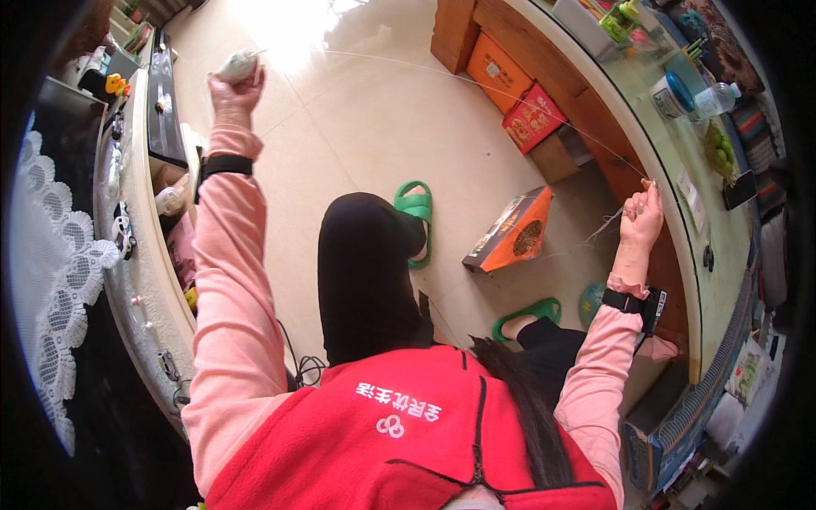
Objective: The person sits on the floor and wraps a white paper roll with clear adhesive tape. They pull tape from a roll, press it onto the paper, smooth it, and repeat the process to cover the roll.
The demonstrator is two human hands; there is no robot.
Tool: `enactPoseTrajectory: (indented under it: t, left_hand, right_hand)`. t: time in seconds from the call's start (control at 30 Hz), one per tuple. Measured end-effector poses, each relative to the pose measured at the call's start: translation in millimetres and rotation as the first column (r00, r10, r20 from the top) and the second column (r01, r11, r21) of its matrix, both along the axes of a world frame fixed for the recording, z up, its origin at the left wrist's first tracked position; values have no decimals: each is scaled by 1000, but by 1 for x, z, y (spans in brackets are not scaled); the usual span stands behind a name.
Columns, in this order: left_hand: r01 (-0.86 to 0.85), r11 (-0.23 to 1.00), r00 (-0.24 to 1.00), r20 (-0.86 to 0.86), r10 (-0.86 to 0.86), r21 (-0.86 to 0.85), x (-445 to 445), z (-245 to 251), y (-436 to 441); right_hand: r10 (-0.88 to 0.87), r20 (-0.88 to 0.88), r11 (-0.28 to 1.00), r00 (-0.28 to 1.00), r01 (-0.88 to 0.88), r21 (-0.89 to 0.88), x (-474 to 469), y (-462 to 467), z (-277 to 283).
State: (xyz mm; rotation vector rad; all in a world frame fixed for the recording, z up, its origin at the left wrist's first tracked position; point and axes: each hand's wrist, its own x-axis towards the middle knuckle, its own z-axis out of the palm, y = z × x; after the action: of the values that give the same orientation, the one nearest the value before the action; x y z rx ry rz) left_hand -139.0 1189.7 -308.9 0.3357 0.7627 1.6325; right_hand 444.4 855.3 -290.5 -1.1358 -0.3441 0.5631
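At the upper left, my left hand [237, 92] is raised and closed around a pale ball of thread or yarn [239, 65]. From it a thin white thread [468, 79] runs in a long arc to the right. My right hand [641, 213] pinches that thread between thumb and fingertips beside the table edge. Loose thread ends [602, 228] hang to the left of the right hand. Below the thread, an orange and dark cardboard box [513, 233] stands tilted on the tiled floor.
A glass-topped table [685, 210] at the right bears a white jar with a blue lid [672, 97], a plastic bottle [715, 102] and a phone [740, 190]. Orange [499, 64] and red boxes [534, 118] lie beneath. A cabinet [137, 280] with toy cars lines the left.
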Motion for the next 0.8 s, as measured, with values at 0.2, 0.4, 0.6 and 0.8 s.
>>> enactPoseTrajectory:
  t: [0.2,0.4,0.6,0.8]
  left_hand:
    - [-306,939,938,-218,270,-158,-138,32,26]
    - [-149,988,960,-243,137,-30,-162,71,6]
    - [373,865,921,-20,-389,335,-34,78,-30]
    - [632,665,633,229,-739,398,144,65,-111]
  right_hand:
    - [-23,-15,993,1000,21,-120,5,21,-43]
    - [635,131,470,761,-246,-848,-19,35,-86]
    - [646,762,763,41,-61,-643,-124,90,-32]
    - [873,426,398,239,-854,-336,-263,107,33]
